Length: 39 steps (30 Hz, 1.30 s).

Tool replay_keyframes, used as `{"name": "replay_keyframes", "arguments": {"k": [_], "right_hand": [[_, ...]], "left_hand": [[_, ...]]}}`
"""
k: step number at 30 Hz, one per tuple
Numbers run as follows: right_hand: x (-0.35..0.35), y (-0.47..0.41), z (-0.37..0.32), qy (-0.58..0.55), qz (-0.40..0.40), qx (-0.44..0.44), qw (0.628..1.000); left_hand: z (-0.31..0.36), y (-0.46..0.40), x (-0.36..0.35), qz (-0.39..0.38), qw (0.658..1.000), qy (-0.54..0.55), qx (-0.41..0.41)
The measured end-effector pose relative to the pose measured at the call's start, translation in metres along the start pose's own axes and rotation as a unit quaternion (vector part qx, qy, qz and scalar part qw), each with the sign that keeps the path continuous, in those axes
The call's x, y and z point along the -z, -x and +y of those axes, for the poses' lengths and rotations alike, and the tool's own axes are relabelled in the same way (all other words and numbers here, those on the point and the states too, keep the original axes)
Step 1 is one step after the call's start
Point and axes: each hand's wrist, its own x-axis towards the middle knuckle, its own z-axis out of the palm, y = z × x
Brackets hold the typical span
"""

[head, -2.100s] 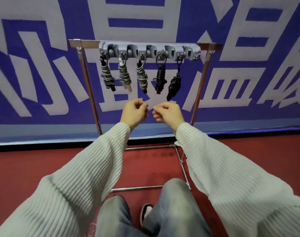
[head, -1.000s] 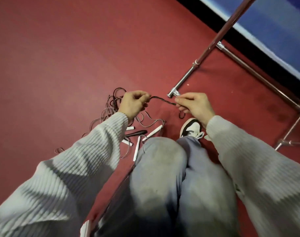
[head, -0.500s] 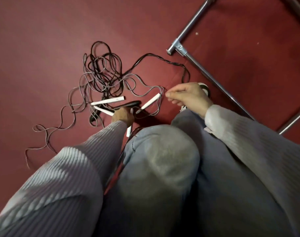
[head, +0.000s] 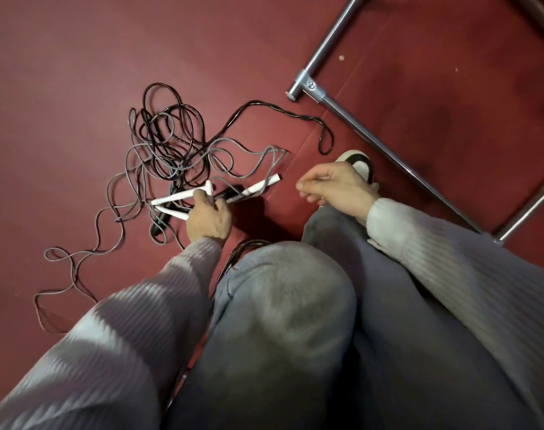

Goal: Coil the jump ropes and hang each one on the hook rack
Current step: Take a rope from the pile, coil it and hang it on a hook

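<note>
So there's a messy tangle of jump ropes [head: 171, 150] dumped on the dark red floor [head: 63, 72], thin cords looping all over each other, some grey and some glossy black; can't honestly count how many ropes since they're knotted together. I count four slim white handles [head: 258, 188], straight little sticks, plus at least one black handle [head: 159, 226] lying under the pile. One black cord [head: 264, 104] snakes off to the right toward the rack's base. The left hand [head: 207, 218] is down in the pile with its fingers curled around one white handle. The right hand [head: 335, 189] hovers just beside the tangle, above the knee, fingers loosely curled with thumb and fingertip close together; can't tell if it's pinching anything. Both arms are in ribbed, pale knit sleeves [head: 450, 259], and the grey trousers [head: 283, 305] look soft and worn. One black-and-white shoe [head: 357, 159] peeks out behind the right hand. The rack frame [head: 357, 119] is shiny round metal tubing with clamp joints, lying along the floor on the right.
</note>
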Motion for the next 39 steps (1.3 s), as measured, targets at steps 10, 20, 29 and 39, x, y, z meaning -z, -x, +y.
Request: {"name": "replay_keyframes", "arguments": {"k": [10, 20, 29, 39], "right_hand": [[0.001, 0.009, 0.004, -0.009, 0.002, -0.005, 1.000], [0.011, 0.006, 0.019, -0.060, 0.032, -0.045, 0.997], [0.023, 0.040, -0.067, -0.367, -0.107, -0.049, 0.923], [0.039, 0.095, -0.100, -0.356, -0.130, -0.030, 0.925]], "left_hand": [[0.053, 0.000, -0.025, -0.212, 0.917, 0.293, 0.169], [0.054, -0.006, -0.056, -0.139, 0.946, 0.256, 0.144], [0.132, 0.069, 0.040, -0.310, 0.828, -0.060, -0.464], [0.115, 0.059, 0.064, -0.562, 0.525, 0.635, 0.073]]}}
